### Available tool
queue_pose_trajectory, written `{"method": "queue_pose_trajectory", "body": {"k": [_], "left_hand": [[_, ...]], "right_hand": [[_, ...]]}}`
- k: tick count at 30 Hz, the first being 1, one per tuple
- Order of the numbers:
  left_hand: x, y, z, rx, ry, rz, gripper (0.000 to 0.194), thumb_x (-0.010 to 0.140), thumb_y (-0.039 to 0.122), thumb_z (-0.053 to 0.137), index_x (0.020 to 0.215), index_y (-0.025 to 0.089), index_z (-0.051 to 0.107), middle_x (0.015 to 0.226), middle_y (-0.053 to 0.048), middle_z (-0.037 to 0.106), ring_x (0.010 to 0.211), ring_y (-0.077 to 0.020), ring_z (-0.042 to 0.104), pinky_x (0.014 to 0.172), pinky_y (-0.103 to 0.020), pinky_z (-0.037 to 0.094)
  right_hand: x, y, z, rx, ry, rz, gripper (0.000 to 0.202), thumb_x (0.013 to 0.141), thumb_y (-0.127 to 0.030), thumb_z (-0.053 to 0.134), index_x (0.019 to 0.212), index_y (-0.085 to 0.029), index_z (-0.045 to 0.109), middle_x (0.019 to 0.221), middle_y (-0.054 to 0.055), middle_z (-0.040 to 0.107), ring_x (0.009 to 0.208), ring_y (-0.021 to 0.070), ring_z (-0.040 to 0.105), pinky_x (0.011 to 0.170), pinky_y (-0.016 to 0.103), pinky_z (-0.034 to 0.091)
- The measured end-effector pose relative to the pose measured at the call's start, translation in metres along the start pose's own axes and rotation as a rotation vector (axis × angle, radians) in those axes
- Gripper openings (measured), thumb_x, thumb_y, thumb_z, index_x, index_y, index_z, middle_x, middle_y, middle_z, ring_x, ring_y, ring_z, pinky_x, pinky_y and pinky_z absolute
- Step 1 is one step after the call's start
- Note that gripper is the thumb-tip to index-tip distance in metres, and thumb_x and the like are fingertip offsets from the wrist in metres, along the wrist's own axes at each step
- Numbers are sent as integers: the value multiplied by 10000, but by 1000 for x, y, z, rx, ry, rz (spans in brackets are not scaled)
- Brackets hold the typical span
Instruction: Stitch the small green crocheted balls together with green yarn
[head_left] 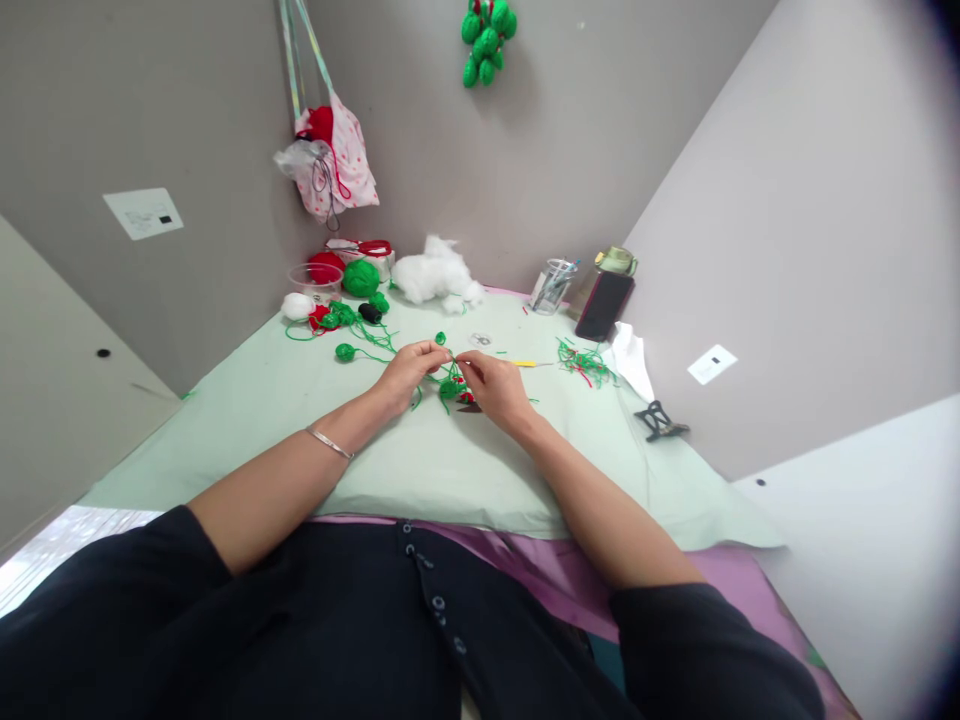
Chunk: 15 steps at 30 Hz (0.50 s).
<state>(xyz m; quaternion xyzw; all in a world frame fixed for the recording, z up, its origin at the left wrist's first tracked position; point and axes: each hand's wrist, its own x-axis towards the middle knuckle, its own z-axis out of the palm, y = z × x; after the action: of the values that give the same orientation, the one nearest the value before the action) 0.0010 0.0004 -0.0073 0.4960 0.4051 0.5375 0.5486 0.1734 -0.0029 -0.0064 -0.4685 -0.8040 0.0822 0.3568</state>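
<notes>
Over the middle of the table, my left hand [411, 372] and my right hand [495, 385] meet fingertip to fingertip. Both are closed in a pinch on thin green yarn [453, 368]. Below the fingers hangs or lies a small green and red crocheted piece [448, 389] with loose yarn tails; my right hand partly covers it. A dark brown pointed thing [470, 407] shows under that hand. Just beyond the fingertips is a little green ball [440, 338]. A yellow-handled crochet hook [523, 364] lies right of my right hand.
Green yarn balls [361, 279], a clear tub [315, 284] and white stuffing [435, 275] stand at the back left. Yarn scraps [586, 362], a phone [604, 306], a cup of tools [553, 287] and a black hair clip [660, 421] are on the right. A bag [351, 150] hangs on the wall.
</notes>
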Motion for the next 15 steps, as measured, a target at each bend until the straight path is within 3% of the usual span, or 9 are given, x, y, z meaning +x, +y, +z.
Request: {"method": "queue_pose_trajectory", "body": {"k": [6,12,15], "left_hand": [[-4,6,0,-101,1,-60,160,640,217,701,615,169,551,720,-1,571,689,-103,516,688,-235,428],[-1,8,-2,-291,-27,-114,154,658,162,666,659,162,512,795,-10,628,619,-68,514,656,-223,460],[0,9,-2,-347,-50,-130,144,716,180,653,756,179,515,728,22,601,567,-66,496,635,-223,464]], "right_hand": [[3,5,0,18,19,82,209,915,-277,533,935,-215,732,625,7,630,566,149,508,630,274,351],[6,4,-3,317,0,213,186,852,-330,577,845,-189,699,545,-27,554,533,127,476,580,262,361],[9,1,-5,507,-16,273,185,793,-362,626,781,-182,668,541,-29,549,521,118,478,544,258,354]]}}
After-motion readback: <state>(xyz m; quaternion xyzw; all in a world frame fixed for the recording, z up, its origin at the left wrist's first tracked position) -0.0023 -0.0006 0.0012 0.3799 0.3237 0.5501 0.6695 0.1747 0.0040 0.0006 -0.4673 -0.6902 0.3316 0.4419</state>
